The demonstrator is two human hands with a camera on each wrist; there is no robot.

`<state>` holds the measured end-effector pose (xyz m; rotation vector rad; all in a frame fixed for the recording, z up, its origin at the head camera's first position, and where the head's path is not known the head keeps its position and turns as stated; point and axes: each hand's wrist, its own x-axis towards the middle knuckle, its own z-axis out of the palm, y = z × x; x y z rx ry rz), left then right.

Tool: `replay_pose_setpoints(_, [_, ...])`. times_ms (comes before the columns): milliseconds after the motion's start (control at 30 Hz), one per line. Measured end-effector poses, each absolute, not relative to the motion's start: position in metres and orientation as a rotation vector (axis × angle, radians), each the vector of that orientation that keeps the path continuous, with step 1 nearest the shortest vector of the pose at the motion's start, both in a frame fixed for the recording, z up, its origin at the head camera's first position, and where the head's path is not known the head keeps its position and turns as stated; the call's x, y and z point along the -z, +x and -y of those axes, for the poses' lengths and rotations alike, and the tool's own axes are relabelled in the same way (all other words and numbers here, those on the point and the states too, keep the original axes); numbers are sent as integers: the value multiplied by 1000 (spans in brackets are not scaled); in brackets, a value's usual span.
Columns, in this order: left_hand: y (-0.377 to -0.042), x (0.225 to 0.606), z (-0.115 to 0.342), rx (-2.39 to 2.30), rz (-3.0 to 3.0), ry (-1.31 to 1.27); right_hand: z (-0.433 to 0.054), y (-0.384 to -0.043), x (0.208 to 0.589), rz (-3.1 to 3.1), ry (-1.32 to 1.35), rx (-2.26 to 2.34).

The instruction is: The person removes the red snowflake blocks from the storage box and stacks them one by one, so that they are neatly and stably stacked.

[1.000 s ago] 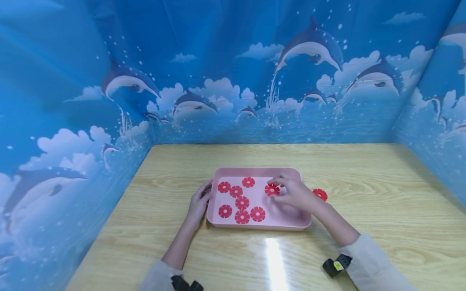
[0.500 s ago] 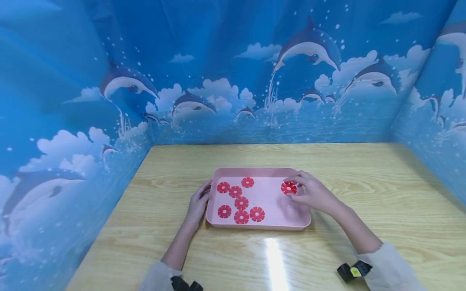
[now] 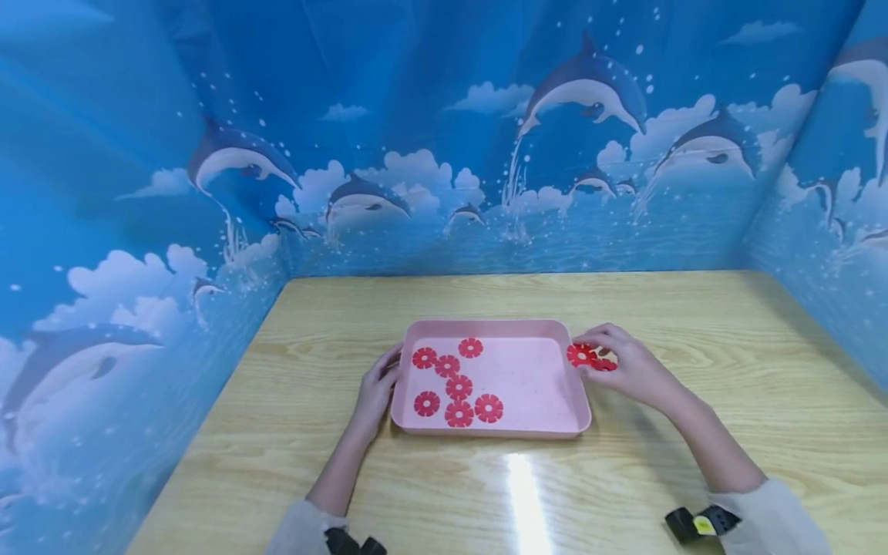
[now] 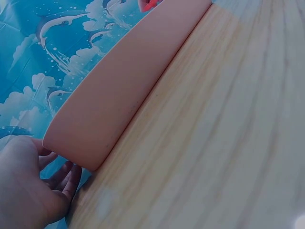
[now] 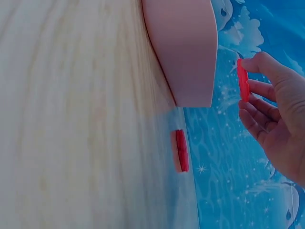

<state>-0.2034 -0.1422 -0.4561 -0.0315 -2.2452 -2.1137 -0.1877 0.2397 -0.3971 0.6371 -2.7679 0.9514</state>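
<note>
A pink tray (image 3: 541, 433) stands on the table with several red notched interlocking discs (image 3: 459, 387) lying flat in its left half. My left hand (image 3: 378, 389) rests against the tray's left end, fingers at the outer wall; the left wrist view shows these fingers bent at the tray's corner (image 4: 83, 152). My right hand (image 3: 633, 370) is just past the tray's right rim and pinches one red disc (image 5: 243, 81) between thumb and finger, held on edge in the right wrist view. Below it, on the table, lies another red disc (image 5: 181, 150), partly covered by the hand in the head view.
The wooden table (image 3: 728, 370) extends around the tray on all sides. A blue dolphin-print backdrop (image 3: 416, 116) rises behind the table and along both sides. Light glares off the table (image 3: 523, 493) in front of the tray.
My right hand has carried its red disc rightward, from over the tray's right half to beyond the right rim, over the disc on the table. My left hand stays in place.
</note>
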Motion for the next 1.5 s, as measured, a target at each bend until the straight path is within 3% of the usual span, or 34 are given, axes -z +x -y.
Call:
replay_pose_setpoints(567, [-204, 457, 143, 2094, 2272, -49, -270, -189, 413, 2789, 482, -1005])
replay_pose_setpoints(1500, [-204, 457, 144, 2104, 2275, -39, -284, -195, 446, 2832, 493, -943])
